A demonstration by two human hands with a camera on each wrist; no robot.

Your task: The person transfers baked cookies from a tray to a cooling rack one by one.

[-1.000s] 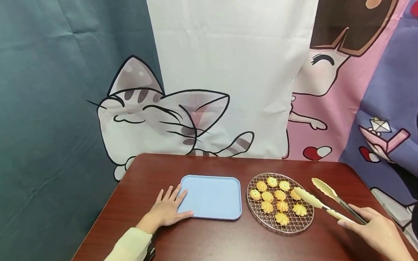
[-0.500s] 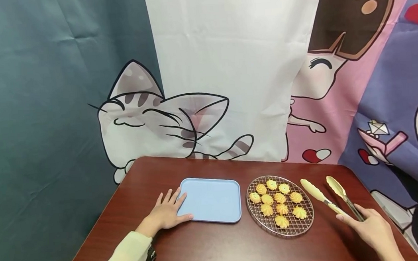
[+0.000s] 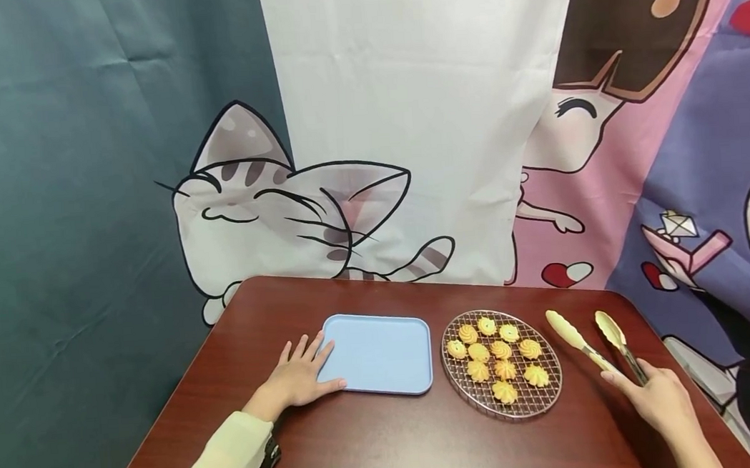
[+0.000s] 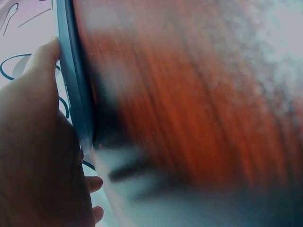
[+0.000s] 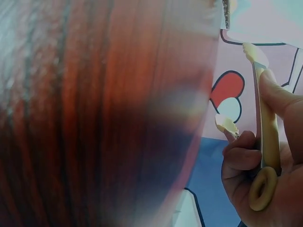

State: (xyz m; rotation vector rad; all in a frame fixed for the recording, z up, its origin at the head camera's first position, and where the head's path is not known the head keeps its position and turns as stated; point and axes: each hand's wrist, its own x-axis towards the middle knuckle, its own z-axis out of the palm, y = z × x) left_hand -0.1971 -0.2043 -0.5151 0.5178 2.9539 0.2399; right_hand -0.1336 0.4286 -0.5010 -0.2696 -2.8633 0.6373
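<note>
In the head view my left hand (image 3: 300, 378) lies with fingers spread at the left edge of a light blue tray (image 3: 379, 354), its thumb at the near-left corner. The left wrist view shows the thumb against the tray's side (image 4: 75, 80). My right hand (image 3: 662, 399) grips a pair of tongs (image 3: 578, 340) with cream scalloped tips, held spread apart with nothing between them. Their pull ring (image 5: 263, 189) shows by the palm in the right wrist view. Left of the tongs, a round wire rack (image 3: 546, 404) bears several piped butter cookies (image 3: 503, 371).
Everything rests on a dark reddish-brown table (image 3: 388, 441) with rounded far corners. Behind it hangs a cartoon-printed curtain (image 3: 432, 116). The rack stands between the tray and the tongs.
My right hand has drawn the tongs rightward, from over the rack's right side to beyond its rim, and their arms have spread slightly wider. The left hand, tray and cookies stay put.
</note>
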